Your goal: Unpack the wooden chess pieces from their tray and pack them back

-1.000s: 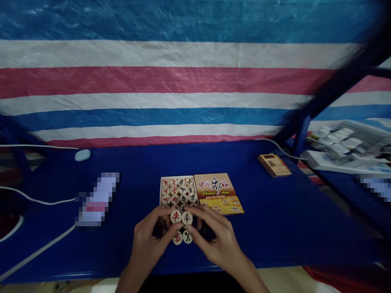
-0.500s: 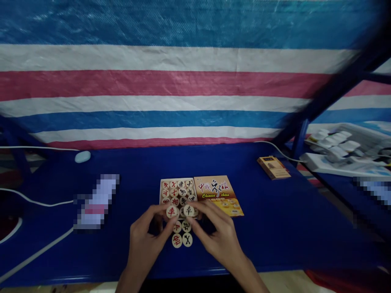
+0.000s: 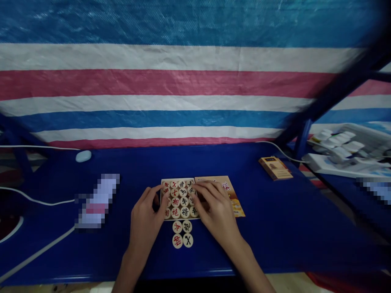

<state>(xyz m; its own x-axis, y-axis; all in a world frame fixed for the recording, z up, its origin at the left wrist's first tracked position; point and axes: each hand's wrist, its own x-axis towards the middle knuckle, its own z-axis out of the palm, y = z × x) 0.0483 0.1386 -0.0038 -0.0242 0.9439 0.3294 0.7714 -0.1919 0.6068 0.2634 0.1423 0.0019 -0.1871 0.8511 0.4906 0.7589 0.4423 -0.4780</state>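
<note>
My left hand (image 3: 148, 211) is over the left edge of an open box (image 3: 180, 179) filled with rows of round Chinese chess pieces. Its thumb and index finger pinch a red-marked chess piece (image 3: 166, 191) in the left column. At the opposite side, my right hand (image 3: 217, 205) grips a black-marked chess piece (image 3: 191, 190) in the right column between thumb and index finger. Below the box, several loose pieces lie in two pairs, among them a red piece (image 3: 177, 241) and a black piece (image 3: 187, 240). My right hand partly covers the box lid (image 3: 236, 203).
A blue table (image 3: 269, 232) bears everything. On the left are a blurred-out phone (image 3: 99, 201), white cables and a pale earbud case (image 3: 83, 156). A small tan carton (image 3: 275, 168) lies at right; beyond it is a tray (image 3: 372, 142) with white items.
Both hands have moved away from me, carrying a piece each from the box's front edge to its outer columns farther back. The front row and the loose pieces now show more fully.
</note>
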